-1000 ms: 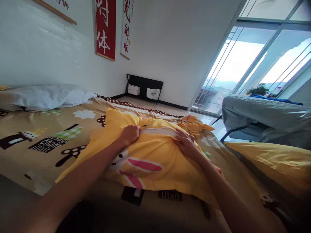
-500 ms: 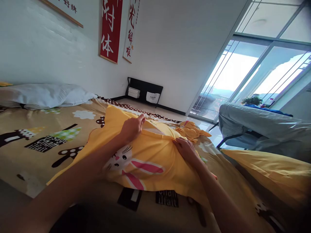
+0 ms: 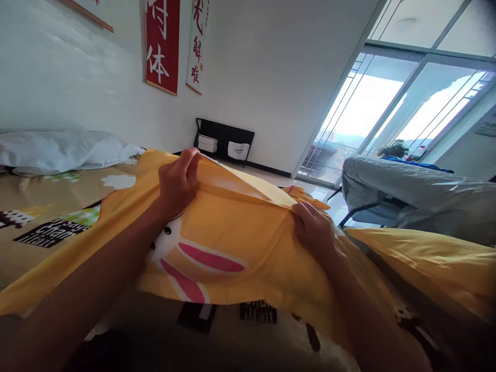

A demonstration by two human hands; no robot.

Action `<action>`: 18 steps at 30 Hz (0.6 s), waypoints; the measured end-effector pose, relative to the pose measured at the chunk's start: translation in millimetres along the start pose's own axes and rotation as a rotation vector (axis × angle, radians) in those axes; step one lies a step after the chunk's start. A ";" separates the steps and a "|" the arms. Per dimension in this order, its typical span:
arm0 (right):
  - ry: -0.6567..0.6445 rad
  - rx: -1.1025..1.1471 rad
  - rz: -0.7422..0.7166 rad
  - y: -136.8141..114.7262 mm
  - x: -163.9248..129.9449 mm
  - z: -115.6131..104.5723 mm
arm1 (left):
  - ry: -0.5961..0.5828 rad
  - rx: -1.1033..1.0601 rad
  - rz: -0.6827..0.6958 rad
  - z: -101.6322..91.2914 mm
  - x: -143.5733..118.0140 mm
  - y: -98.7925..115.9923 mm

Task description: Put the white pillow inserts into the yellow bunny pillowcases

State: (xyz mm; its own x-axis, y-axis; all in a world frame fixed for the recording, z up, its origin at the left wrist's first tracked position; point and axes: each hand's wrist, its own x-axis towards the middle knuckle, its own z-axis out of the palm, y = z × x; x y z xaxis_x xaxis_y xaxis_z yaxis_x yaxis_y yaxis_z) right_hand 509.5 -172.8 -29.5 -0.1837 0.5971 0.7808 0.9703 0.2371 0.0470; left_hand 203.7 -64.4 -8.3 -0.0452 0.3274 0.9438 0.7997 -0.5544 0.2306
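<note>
Here's the yellow pillowcase (image 3: 236, 219), pulled taut between both hands over the bed (image 3: 11, 258)! The left hand (image 3: 179, 178) is clenched on the cloth at one end of the gaping opening, the right hand (image 3: 314, 227) pinching the rim at the other, and the rabbit print (image 3: 211, 258) sits nearer the person, below that stretched edge.

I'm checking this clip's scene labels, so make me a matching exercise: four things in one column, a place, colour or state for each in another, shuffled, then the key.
1. Rabbit cover
2. Red scroll
3. Plant
4. Rack

A. seen against the window
B. black
C. gripped by left hand and right hand
D. hanging on the wall

Pairs: 1-C, 2-D, 3-A, 4-B
</note>
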 end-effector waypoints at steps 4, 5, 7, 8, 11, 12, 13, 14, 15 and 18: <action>-0.382 -0.020 0.102 -1.7 -10.7 23.0 | -0.714 0.206 -0.028 24.4 -30.0 -17.3; -0.502 0.013 0.124 -2.6 -15.0 32.5 | -0.921 0.229 -0.009 31.3 -41.0 -20.1; -0.628 0.095 0.158 -3.0 -22.3 49.9 | -1.108 0.221 0.030 42.2 -60.1 -23.4; -0.626 0.129 0.172 -1.4 -24.2 56.2 | -1.121 0.208 0.043 45.4 -66.0 -24.0; -0.515 0.153 0.223 11.3 -21.8 62.3 | -1.060 0.166 0.058 42.8 -64.0 -25.3; -0.484 0.149 0.243 17.1 -19.1 61.0 | -1.028 0.146 0.056 38.5 -57.9 -26.3; -0.463 0.148 0.269 22.6 -16.2 58.9 | -0.984 0.118 0.047 33.1 -50.5 -27.6; -0.449 0.153 0.295 27.2 -13.7 56.7 | -0.929 0.086 0.032 26.9 -42.5 -29.1; -0.440 0.162 0.318 30.3 -11.7 54.6 | -0.870 0.053 0.017 20.5 -34.8 -30.5; -0.432 0.175 0.364 28.9 -10.6 52.1 | -0.721 -0.002 0.016 3.6 -18.9 -31.2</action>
State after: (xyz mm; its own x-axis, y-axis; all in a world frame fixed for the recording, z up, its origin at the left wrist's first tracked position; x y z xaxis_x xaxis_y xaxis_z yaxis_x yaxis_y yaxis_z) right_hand 531.3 -132.3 -68.9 0.0734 0.9130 0.4013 0.9494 0.0592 -0.3083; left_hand 181.8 -50.5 -34.2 0.3734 0.7426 0.5559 0.7956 -0.5646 0.2197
